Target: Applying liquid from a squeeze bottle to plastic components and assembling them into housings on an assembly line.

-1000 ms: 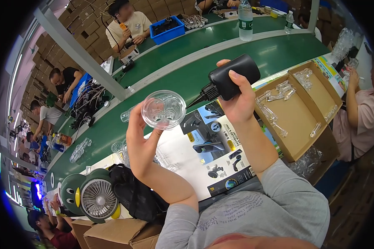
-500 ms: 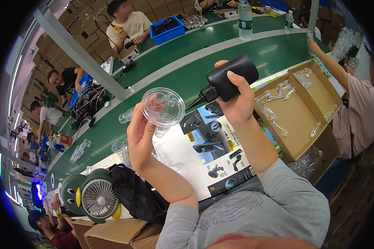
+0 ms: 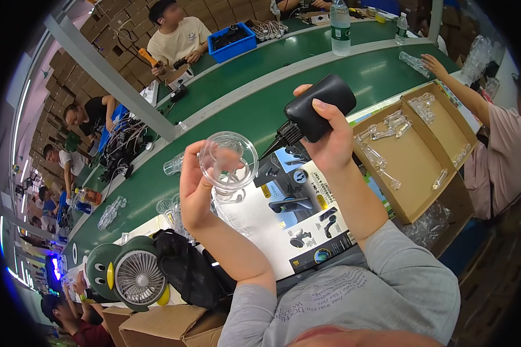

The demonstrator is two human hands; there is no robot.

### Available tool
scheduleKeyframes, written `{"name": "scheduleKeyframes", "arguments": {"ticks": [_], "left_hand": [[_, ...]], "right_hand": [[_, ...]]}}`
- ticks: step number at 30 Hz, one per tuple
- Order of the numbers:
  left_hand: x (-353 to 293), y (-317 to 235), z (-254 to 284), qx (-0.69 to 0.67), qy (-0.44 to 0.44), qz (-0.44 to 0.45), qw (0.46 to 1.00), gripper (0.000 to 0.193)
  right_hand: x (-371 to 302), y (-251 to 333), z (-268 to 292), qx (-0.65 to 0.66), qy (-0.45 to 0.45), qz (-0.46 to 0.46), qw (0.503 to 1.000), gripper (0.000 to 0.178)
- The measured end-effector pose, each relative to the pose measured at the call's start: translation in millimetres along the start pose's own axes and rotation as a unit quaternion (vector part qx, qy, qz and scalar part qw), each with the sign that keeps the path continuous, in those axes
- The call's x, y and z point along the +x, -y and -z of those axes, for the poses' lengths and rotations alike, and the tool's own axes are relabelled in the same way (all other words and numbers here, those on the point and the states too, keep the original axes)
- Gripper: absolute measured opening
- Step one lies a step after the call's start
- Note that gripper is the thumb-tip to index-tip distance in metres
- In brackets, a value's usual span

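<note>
My left hand (image 3: 195,188) grips a clear plastic round piece with a wide flanged rim (image 3: 237,180), its open side facing up toward me. In my right hand (image 3: 337,139) is a black squeeze bottle (image 3: 323,105), tilted so its thin nozzle points down and left. The nozzle's tip sits close to the right edge of the clear rim; whether they touch I cannot tell. Below both hands lies a printed cardboard sheet (image 3: 272,254) with pictures of phone holders. More clear plastic parts (image 3: 169,211) lie beside my left forearm, partly hidden by it.
At right, a divided cardboard tray (image 3: 408,168) holds small clear parts. A green penguin-shaped fan (image 3: 139,276) and a black bag (image 3: 188,269) stand at lower left. Across the green conveyor (image 3: 260,95) are a water bottle (image 3: 340,29), a blue bin (image 3: 231,43) and co-workers.
The clear piece has turned slightly in my left hand, and the bottle has shifted a little left. At right, a co-worker's hand has moved back from a clear part now lying on the conveyor.
</note>
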State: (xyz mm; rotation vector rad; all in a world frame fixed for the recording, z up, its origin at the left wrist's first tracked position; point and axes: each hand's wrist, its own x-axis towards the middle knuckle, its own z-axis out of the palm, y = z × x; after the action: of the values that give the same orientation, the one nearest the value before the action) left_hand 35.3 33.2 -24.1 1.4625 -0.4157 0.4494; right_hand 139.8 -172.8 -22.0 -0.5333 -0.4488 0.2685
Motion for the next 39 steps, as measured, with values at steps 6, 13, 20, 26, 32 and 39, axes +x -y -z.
{"name": "scheduleKeyframes", "arguments": {"ticks": [6,13,20,26,32,39], "left_hand": [[-1.0,2.0,0.6,-0.057,0.031,0.012,0.998,0.044],[-7.6,1.8,-4.1,-0.107,-0.023,0.041,0.993,0.047],[-11.1,4.0,-16.4,-0.159,-0.034,0.016,0.987,0.045],[-14.6,6.4,-12.7,-0.17,-0.006,0.038,0.985,0.039],[-15.4,3.9,2.1,-0.189,0.12,0.059,0.973,0.039],[-9.2,5.6,-0.5,-0.179,0.162,0.039,0.97,0.039]], "right_hand": [[-1.2,3.8,-4.4,-0.006,0.02,-0.019,1.0,0.033],[-2.6,4.4,-6.7,-0.013,0.027,-0.029,0.999,0.034],[-2.1,3.7,-5.0,-0.005,0.049,-0.018,0.999,0.031],[-2.0,5.6,-5.7,-0.014,0.079,-0.026,0.996,0.03],[-2.6,4.4,-9.3,-0.025,0.087,-0.022,0.996,0.031],[-3.0,5.7,-8.7,-0.026,0.095,-0.03,0.995,0.033]]}}
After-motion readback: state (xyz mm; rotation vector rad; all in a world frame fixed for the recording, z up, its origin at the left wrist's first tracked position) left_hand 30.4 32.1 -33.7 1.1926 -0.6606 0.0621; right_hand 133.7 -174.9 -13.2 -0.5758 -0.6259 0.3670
